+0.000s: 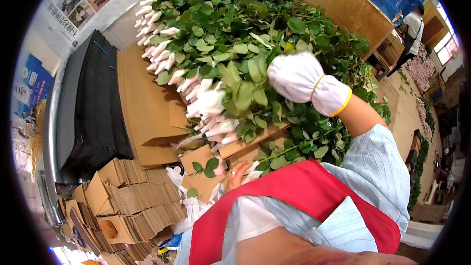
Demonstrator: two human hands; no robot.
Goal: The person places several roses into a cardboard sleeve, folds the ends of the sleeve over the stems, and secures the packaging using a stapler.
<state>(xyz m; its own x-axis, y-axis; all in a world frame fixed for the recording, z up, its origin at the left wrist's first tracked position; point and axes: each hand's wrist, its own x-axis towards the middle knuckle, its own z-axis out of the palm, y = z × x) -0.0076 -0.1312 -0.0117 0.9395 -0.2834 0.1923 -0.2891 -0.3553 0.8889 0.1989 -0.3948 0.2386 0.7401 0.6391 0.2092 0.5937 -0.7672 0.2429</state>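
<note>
A large heap of leafy rose stems [230, 14] covers the bench, their heads in white net sleeves [159, 54] pointing left. Over the heap is my right hand [297, 77], in a white glove with a yellow-trimmed cuff. Its fingers are curled round a rose stem [245, 86]; the leaves and the netted head [208, 103] to its left are blurred. My left hand [238, 174] is bare, with a ring, low in front of my chest beside another netted rose head [252, 171]. My red apron strap hides part of it, so its grip is unclear.
Stacks of folded brown cardboard [137, 201] stand at the lower left, below a pile of black sheets [98, 113]. Cardboard sheets [142, 103] lie left of the roses. White strips [196, 208] hang near my left hand. A person [412, 32] stands far right by pink flowers [419, 68].
</note>
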